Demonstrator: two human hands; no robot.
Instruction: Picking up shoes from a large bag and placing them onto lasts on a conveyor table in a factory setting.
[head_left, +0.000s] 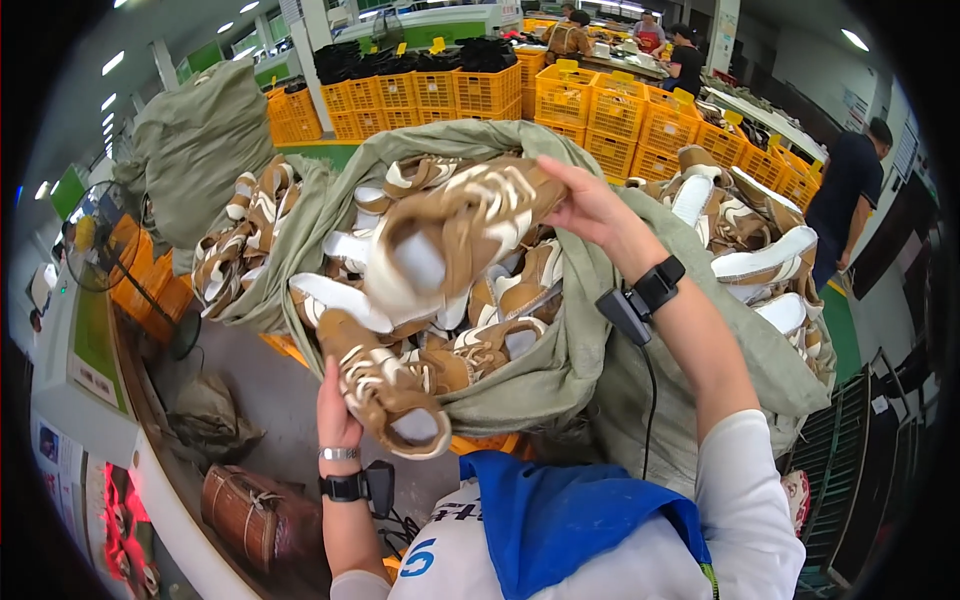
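Note:
My right hand [582, 203] grips a brown shoe upper [462, 228] with white laces by its toe. This piece is blurred by motion and tilted, its opening toward the lower left. Lower down, my left hand [338, 405] is closed on a second brown shoe upper [375, 385], toe pointing up and opening toward me. Both pieces are above a large grey-green sack [540, 395] with rolled-down edges. Inside the sack lie many more brown and white uppers [500, 345], some showing white undersides [342, 300]. My left fingers are partly hidden behind the upper.
Sacks of similar uppers stand at left [250, 225] and right [765, 255]. Yellow crates [610, 110] line the back. A fan [100, 235] and a machine [95, 370] stand at left, a brown bag [250, 515] below. At right, a person [850, 195] in dark clothes stands beyond the sack.

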